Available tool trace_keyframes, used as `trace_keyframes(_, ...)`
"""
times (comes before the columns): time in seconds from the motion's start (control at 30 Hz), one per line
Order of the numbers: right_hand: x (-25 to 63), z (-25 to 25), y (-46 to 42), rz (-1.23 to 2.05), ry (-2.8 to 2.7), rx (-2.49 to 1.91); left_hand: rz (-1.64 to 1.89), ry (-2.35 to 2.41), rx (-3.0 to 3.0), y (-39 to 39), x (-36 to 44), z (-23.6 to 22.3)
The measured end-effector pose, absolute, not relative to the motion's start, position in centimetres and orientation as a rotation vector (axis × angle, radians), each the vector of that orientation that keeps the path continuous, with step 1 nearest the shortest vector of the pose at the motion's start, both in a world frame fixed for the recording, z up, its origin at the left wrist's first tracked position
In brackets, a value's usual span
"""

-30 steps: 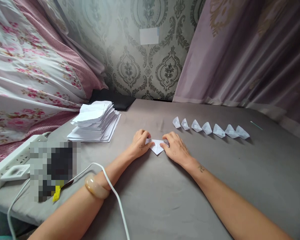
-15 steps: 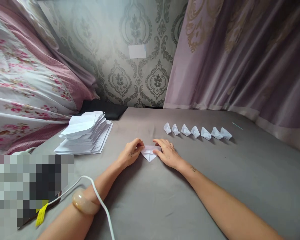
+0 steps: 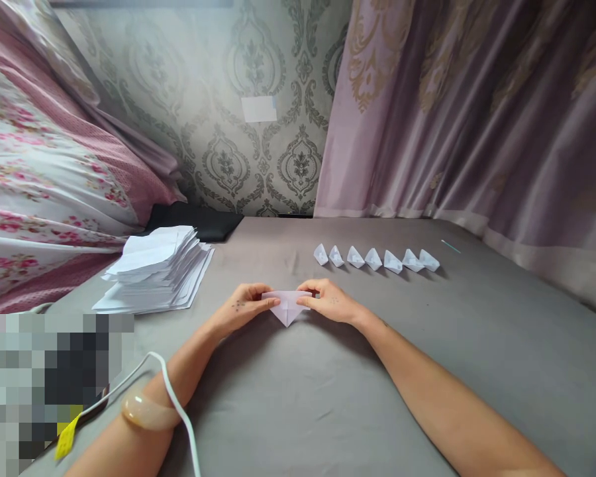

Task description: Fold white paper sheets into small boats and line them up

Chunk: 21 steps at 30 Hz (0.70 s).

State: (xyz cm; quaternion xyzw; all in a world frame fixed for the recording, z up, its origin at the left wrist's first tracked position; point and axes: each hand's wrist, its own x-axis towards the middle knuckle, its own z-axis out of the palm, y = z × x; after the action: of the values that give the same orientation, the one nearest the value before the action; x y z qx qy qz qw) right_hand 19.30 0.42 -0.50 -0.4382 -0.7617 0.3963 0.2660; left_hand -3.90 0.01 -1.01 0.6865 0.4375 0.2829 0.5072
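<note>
Head view: both hands' fingers (image 3: 271, 303) pinch folded paper (image 3: 287, 313), paper boats (image 3: 373, 260) beyond, a cable (image 3: 171, 394) over the left forearm (image 3: 197, 358).

Over my feed this looks like a room in a home. I see ornate damask-patterned wallpaper (image 3: 226, 165) at the back, and a long mauve curtain (image 3: 402, 132) with gold motifs hanging in folds on the right. Floral fabric (image 3: 34, 179) with pink blooms drapes the left side. Grey cloth (image 3: 338, 391) spreads broadly below; from here I can't tell bed from table.
</note>
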Motion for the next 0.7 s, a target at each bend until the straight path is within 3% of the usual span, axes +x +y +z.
trace_keyframes(0.2,19.7,1.1,0.1,0.853,-2.211,-1.136,0.746,1.073,1.9,-0.4,-3.8,-0.6)
trace_keyframes(0.4,19.0,1.1,-0.5,-0.146,-2.456,-1.059,1.098,1.165,2.602,-0.4,-3.6,-0.8)
trace_keyframes(0.53,18.3,-0.5,-0.7,-0.416,-2.5,-1.034,0.825,1.236,3.018,-0.5,-3.4,-0.8)
trace_keyframes(0.7,17.8,-1.9,-1.2,-0.382,-2.575,-1.076,0.455,1.257,3.051,-0.7,-3.1,-1.1)
